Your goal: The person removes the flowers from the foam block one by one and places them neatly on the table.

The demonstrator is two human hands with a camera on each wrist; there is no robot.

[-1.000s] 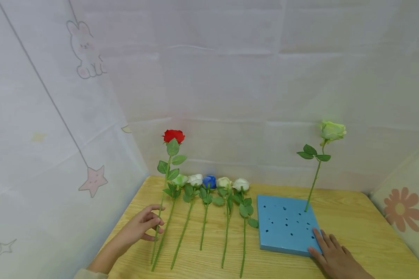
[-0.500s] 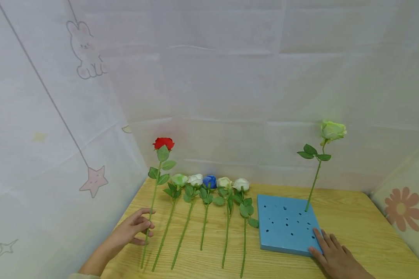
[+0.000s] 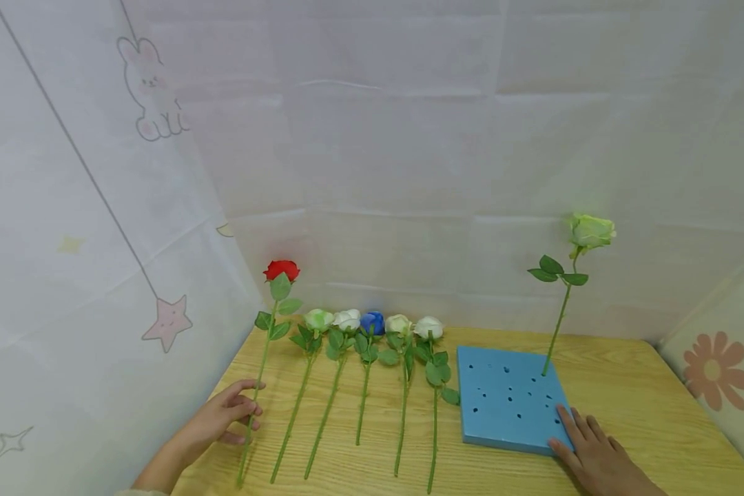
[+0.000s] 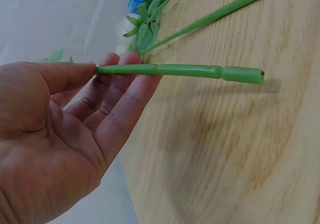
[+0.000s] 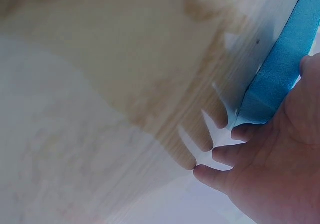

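At the table's left side, my left hand (image 3: 220, 418) pinches the green stem of a red rose (image 3: 282, 270) between thumb and fingers. In the left wrist view the stem (image 4: 187, 70) lies across the fingers, its cut end apart from the tabletop. My right hand (image 3: 600, 457) lies flat with fingers spread, touching the right front corner of a blue foam block (image 3: 496, 430) pitted with small holes. A pale green rose (image 3: 592, 233) stands in the block's back right part. The right wrist view shows the block's side (image 5: 280, 74) beside the thumb and index finger.
Between the hands, several roses lie in a row on the wooden table (image 3: 471, 472), blooms toward the back: a green-white rose (image 3: 319, 319), white ones, a blue rose (image 3: 372, 323) and a cream rose (image 3: 399, 325). Pale cloth walls (image 3: 397, 172) enclose the back and sides.
My left hand has moved left and a little toward the front with the red rose, away from the row of lying roses. The right hand and the foam block have stayed put.
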